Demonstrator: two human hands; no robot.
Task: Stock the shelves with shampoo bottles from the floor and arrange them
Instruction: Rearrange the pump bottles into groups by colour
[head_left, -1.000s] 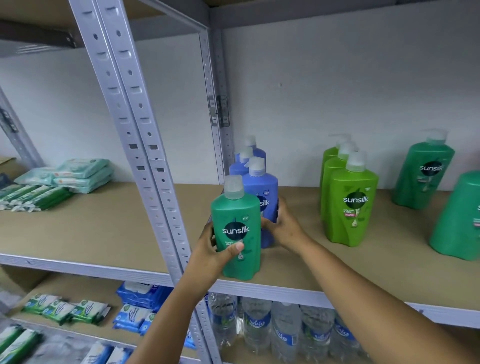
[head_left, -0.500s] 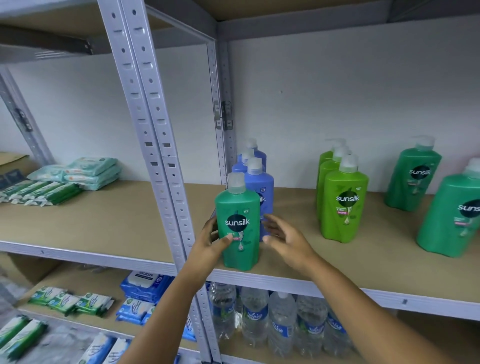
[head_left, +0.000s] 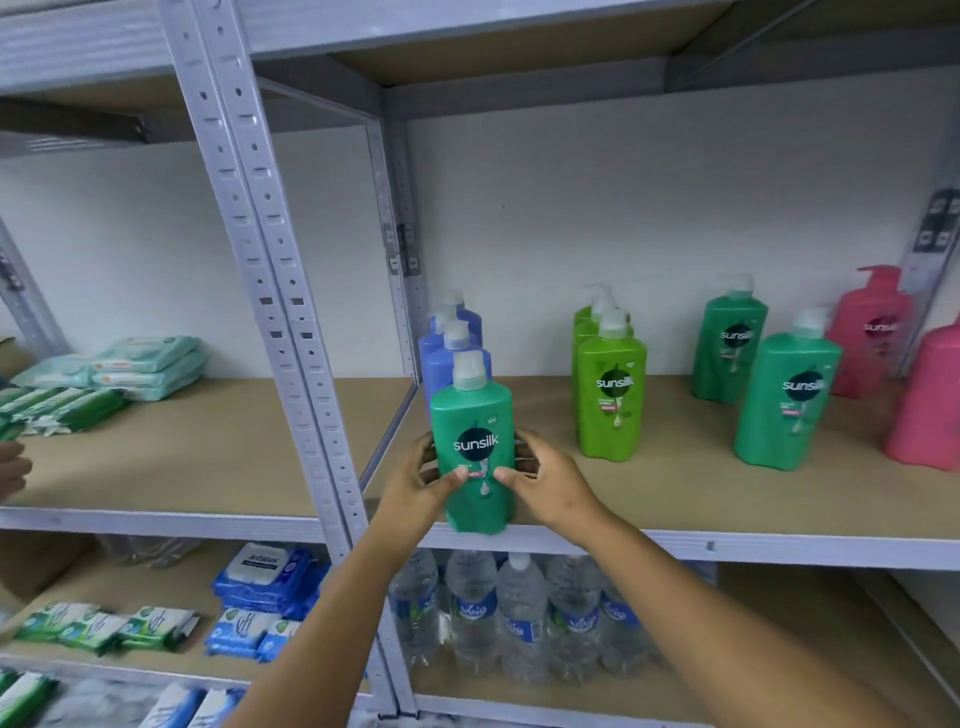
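Observation:
A dark green Sunsilk shampoo bottle (head_left: 475, 415) stands upright at the front edge of the middle shelf (head_left: 675, 499), in front of a row of blue bottles (head_left: 451, 348). My left hand (head_left: 421, 480) grips its left side and my right hand (head_left: 545, 480) grips its right side, thumbs on the label. Further right stand a row of light green bottles (head_left: 610, 395), two dark green bottles (head_left: 787, 400) and two pink bottles (head_left: 872, 338).
A grey perforated upright (head_left: 270, 291) rises just left of my hands. Packs of wipes (head_left: 140, 366) lie on the left shelf. Water bottles (head_left: 519, 618) and blue wipe packs (head_left: 265, 587) fill the shelf below. Another person's hand (head_left: 10, 470) shows at the left edge.
My right hand left the blue bottle behind and closed on the green bottle's right side. The view pulled back, bringing the pink bottles into sight.

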